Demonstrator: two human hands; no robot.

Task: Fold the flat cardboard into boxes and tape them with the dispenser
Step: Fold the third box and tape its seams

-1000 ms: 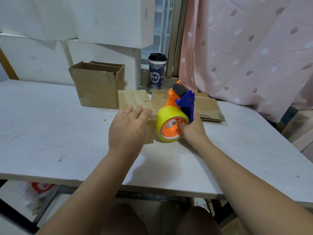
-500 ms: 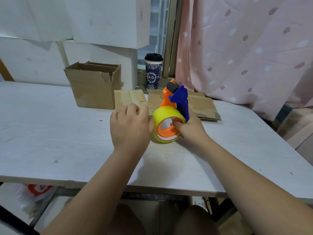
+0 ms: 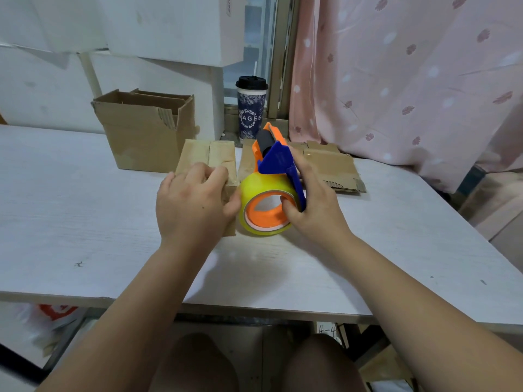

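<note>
On the white bench, near its middle, a small cardboard box stands with its top flaps closed and a seam running down the centre. The left grip (a bare hand, seen from above) lies over the near end of the box. Its fingers bend down onto the top and its thumb lies against the right side, so it holds the box in place.

Just right of the box, the right grip has hold of a tape dispenser. The palm wraps the blue guard, and a fingertip hooks into the orange core of the yellow tape roll. The roll sits low, at or just above the bench, close beside the box's right side and next to the left thumb. Whether roll and box touch cannot be told. The dispenser's orange frame and black roller tilt up and away from the person, beyond the roll.

Behind the dispenser, flat cardboard lies on the bench. Farther back on the left stands a larger open cardboard box with its flaps up. A paper cup with a black lid stands by the window frame. White boxes are stacked against the wall, and a pink patterned curtain hangs on the right.
</note>
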